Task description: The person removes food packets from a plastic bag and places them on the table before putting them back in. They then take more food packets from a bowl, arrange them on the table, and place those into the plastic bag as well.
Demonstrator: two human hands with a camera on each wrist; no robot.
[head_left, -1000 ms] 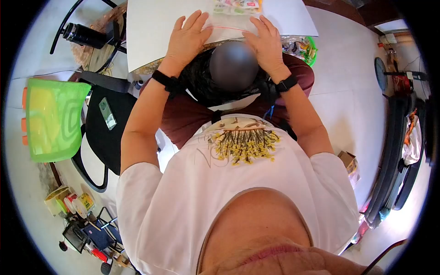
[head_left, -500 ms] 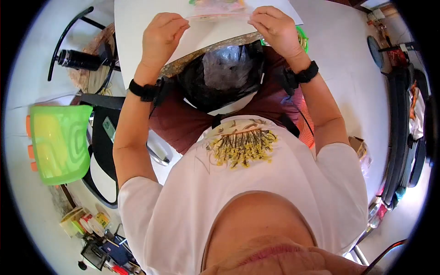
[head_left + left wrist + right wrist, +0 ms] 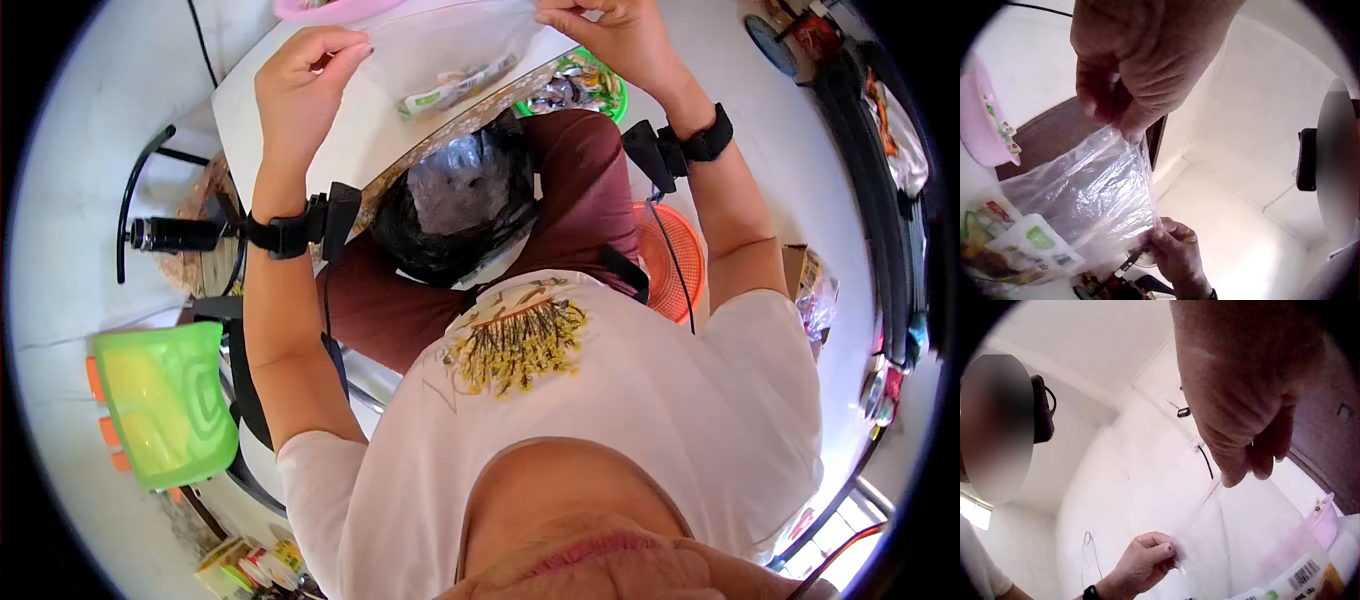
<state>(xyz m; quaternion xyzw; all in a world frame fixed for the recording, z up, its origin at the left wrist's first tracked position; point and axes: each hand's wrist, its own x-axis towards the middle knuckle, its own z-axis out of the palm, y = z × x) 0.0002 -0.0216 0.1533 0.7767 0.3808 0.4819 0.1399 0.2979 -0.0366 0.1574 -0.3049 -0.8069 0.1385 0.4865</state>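
A clear plastic zip bag point(image 3: 430, 45) is stretched between my two hands above the table. My left hand point(image 3: 300, 95) pinches one upper corner between thumb and fingers. At the other corner, my right hand point(image 3: 625, 40) does the same. Printed packets point(image 3: 465, 85) lie low inside the bag. One white packet point(image 3: 1038, 247) with a green label shows in the left wrist view, and a barcode is visible on a packet point(image 3: 1300, 578) in the right wrist view. The bag's mouth edge runs nearly straight from hand to hand.
Beneath the bag is a white table point(image 3: 235, 100), with a pink basin point(image 3: 345, 10) at its far side. A green basket point(image 3: 622, 105) of wrapped items stands by the right knee. Black plastic point(image 3: 455, 200) sits between the legs. An orange basket point(image 3: 675, 265) is to the right.
Both hands first lay spread over the bag's edge on the table, then pinched its corners. They have since lifted and spread the bag, and the head view has turned.
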